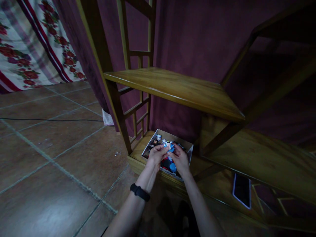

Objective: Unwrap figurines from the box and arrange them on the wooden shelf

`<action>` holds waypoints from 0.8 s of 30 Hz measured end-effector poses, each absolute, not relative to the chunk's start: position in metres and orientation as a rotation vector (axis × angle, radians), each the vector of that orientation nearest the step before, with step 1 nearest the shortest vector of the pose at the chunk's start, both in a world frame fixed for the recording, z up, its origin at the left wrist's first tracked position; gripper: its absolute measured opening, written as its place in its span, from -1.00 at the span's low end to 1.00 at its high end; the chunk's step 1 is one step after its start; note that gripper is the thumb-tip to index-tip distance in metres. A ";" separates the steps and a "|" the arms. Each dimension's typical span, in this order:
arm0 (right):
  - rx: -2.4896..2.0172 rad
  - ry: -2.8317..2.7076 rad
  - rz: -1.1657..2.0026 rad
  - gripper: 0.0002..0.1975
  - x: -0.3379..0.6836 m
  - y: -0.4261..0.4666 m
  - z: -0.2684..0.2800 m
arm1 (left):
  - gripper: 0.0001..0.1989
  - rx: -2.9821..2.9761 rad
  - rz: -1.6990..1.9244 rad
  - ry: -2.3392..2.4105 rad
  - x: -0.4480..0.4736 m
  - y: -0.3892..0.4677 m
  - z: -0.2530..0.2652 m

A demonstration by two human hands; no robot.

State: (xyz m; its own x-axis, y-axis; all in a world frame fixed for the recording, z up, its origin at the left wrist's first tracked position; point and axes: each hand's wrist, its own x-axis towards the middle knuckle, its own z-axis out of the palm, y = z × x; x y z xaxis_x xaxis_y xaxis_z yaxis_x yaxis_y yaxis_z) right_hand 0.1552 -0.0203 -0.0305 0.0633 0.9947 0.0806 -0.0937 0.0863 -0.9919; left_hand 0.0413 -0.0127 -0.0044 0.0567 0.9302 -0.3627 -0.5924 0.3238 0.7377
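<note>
I grasp a blue-and-white figure [169, 145] with the fingers of my left hand [156, 156] and right hand [181, 160]. It is over the box [190, 154], where other toys [158, 137] lie. The box sits on the lower shelf [139, 150]; a phone [242, 191] lies off to its right.

An open white rectangular cardboard box [190, 152] sits on the lower brown wooden shelf [138, 150], beneath the upper brown wooden shelf [168, 84]. Small multicoloured figures [158, 137] lie in the box. A dark, flat, rectangular phone [242, 190] lies to its right. Behind the shelves hangs a purple fabric curtain [187, 42]; left spreads the brown tiled floor [61, 135]
</note>
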 end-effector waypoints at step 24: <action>-1.100 -1.000 1.242 -0.55 0.165 -0.021 -0.025 | -0.60 0.804 1.173 0.840 0.035 -0.008 -0.002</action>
State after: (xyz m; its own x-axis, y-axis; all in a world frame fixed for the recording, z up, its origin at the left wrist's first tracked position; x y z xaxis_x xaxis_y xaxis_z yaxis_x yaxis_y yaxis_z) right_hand 0.1647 -0.0210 -0.0255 0.0802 0.9967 -0.0124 -0.2005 0.0040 -0.9797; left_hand 0.0345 -0.0078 -0.0023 0.1757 0.9754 -0.1334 -0.4404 0.1991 0.8755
